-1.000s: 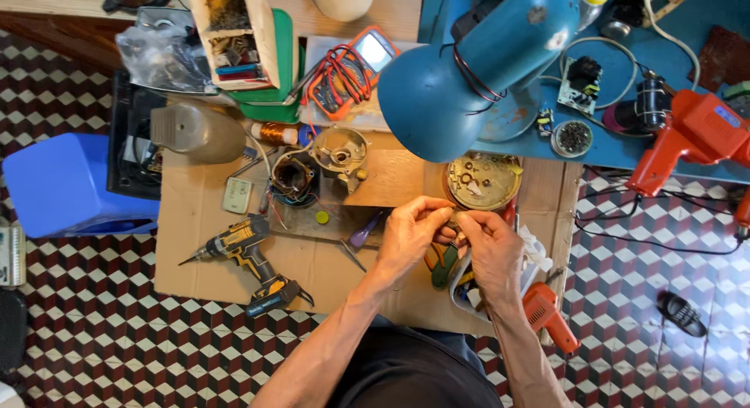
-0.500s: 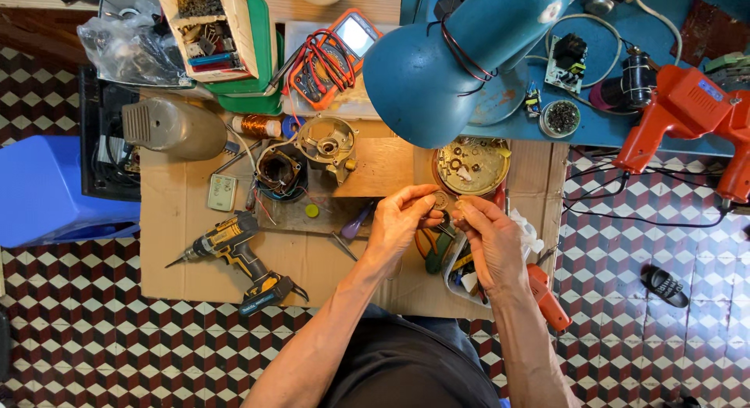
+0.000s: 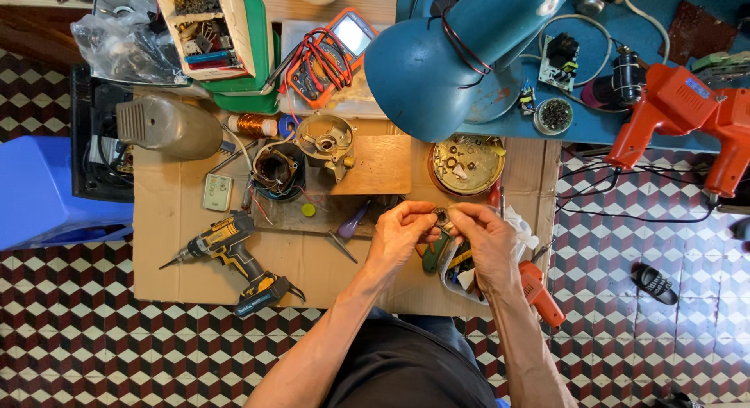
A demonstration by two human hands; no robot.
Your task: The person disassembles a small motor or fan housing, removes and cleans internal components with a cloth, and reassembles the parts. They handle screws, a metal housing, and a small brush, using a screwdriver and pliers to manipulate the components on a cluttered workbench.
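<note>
Centre frame, above bench point(image 3: 180, 267): small round metal part point(image 3: 442, 217), greyish, ring-like, detail too small to tell. Left hand point(image 3: 400, 235) and right hand point(image 3: 486, 240) grip pinching it, fingertips meeting. Yellow drill point(image 3: 230, 256) lower left.

Bright, even daylight fills the sharp frame, soft shadows falling toward six o'clock (slightly darker near nine), with mild wide-angle bending along the tiled edges.
</note>
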